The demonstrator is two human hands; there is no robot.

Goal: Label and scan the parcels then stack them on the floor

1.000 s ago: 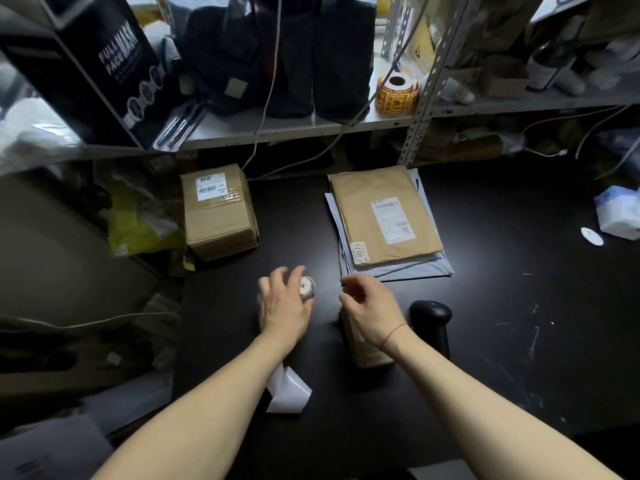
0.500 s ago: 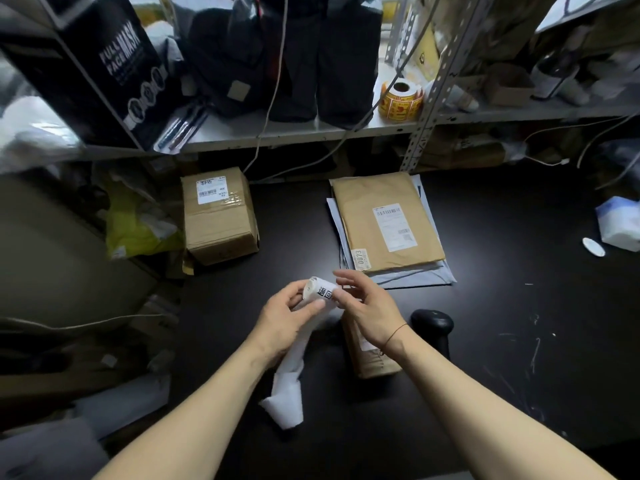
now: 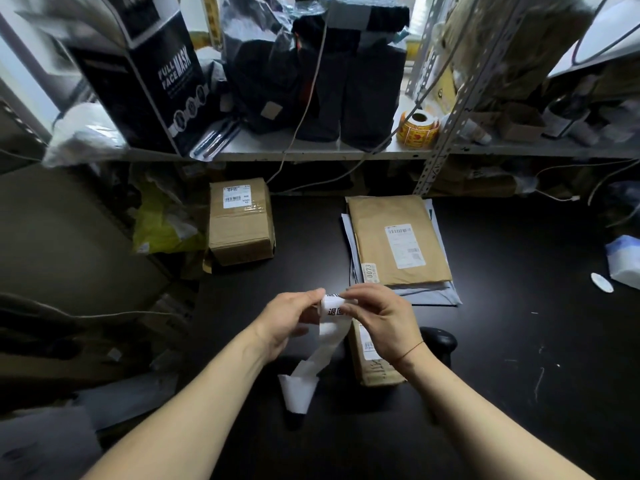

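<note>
Left grip (image 3: 289, 320), right grip (image 3: 381, 322) on curled white label roll (image 3: 333, 305)

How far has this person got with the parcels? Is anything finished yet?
Looks done: the cardboard box and the top envelope carry shipping labels. In hand: the left hand and right hand pinch a label roll, its strip hanging down. Left: scanning, as the scanner lies untouched beside the small parcel, and stacking, as every parcel in view sits on the table.

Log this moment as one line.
left hand grips white label roll; right hand pinches it; small brown cardboard parcel on black table
</note>
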